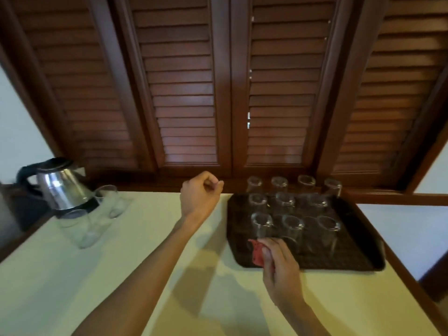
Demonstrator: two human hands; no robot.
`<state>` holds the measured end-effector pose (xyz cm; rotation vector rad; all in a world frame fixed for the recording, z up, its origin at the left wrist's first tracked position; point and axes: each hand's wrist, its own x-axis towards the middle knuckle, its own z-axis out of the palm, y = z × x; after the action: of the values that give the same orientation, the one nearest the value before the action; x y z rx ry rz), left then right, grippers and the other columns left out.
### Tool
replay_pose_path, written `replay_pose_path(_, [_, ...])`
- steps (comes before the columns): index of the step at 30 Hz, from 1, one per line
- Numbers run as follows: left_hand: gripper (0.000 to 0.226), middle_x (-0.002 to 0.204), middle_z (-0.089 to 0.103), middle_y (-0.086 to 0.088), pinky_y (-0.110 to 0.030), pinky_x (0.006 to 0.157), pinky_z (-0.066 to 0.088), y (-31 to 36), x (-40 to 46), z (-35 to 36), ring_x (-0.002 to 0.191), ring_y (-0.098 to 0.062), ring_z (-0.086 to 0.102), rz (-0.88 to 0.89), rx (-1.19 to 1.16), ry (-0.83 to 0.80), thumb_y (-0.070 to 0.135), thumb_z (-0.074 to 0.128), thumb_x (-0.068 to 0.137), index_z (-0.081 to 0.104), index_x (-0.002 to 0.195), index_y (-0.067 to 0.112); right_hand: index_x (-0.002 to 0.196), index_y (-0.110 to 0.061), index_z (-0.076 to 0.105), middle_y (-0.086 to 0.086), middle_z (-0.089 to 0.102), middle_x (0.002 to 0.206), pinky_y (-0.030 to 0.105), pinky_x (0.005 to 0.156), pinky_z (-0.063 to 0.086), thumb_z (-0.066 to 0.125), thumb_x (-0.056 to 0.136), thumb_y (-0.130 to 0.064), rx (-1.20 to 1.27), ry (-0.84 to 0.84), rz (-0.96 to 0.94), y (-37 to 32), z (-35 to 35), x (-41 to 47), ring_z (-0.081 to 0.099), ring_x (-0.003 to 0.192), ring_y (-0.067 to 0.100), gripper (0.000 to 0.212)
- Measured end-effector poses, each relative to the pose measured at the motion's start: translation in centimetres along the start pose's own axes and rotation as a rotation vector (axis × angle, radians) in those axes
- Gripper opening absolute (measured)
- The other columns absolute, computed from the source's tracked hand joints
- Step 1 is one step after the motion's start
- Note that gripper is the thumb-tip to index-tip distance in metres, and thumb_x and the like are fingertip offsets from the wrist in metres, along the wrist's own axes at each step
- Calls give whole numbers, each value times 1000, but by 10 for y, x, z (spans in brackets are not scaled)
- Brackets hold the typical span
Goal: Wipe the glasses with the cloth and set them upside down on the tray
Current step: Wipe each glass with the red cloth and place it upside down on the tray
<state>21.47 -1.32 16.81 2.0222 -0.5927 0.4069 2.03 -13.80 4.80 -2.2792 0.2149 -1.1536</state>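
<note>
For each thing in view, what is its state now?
Left hand: curled, holds nothing.
Right hand: grips the cloth.
Cloth: bunched, over the tray's near edge.
Tray: bears rows of glasses.
Glasses by the kettle: off the tray.
Kettle: lid shut.

Dim, soft-focus wide-angle view — edges bowed, shadows cast toward the viewer.

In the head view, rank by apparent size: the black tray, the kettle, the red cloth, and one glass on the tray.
1. black tray
2. kettle
3. one glass on the tray
4. red cloth; partly hidden by the right hand, so ranks 3 and 4 are unsure.
</note>
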Motion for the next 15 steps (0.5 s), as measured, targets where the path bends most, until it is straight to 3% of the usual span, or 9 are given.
replay_pose_path(4, [28,73,58,5,-33,65,46,-76,-14,-89,70,-19,57,-51,158,222,22,79,89,53,78,19,112,-18,69,-5,65,104,12,82,48,36,107,-35,48,-153,-50,-67,93,-9,59,90,2,37])
replay_pose_path(7, [32,102,58,-10,-45,87,45,-134,-24,-148,99,-34,56,-201,293,414,18,83,83,54,94,12,112,-22,68,-6,67,104,16,81,47,41,104,-29,32,-223,-100,-102,148,-21,61,90,8,28])
replay_pose_path(9, [50,121,53,-19,-51,99,40,-169,-30,-177,116,-41,50,-389,351,472,21,89,78,53,110,5,112,-22,66,-7,67,103,19,77,50,40,104,-30,13,-254,-109,-119,174,-28,64,88,10,29])
replay_pose_path(13, [105,153,35,-25,-55,115,36,-227,-34,-214,141,-45,37,-630,261,284,29,97,70,33,149,3,112,-21,66,-6,66,102,22,75,53,39,104,-29,-13,-281,-100,-145,201,-34,64,89,12,30])
replay_pose_path(15, [116,157,36,-22,-54,117,38,-246,-31,-221,145,-41,36,-652,126,167,28,98,70,24,157,5,111,-20,67,-6,65,101,23,76,52,40,104,-27,5,-265,-84,-155,207,-32,63,89,11,29])
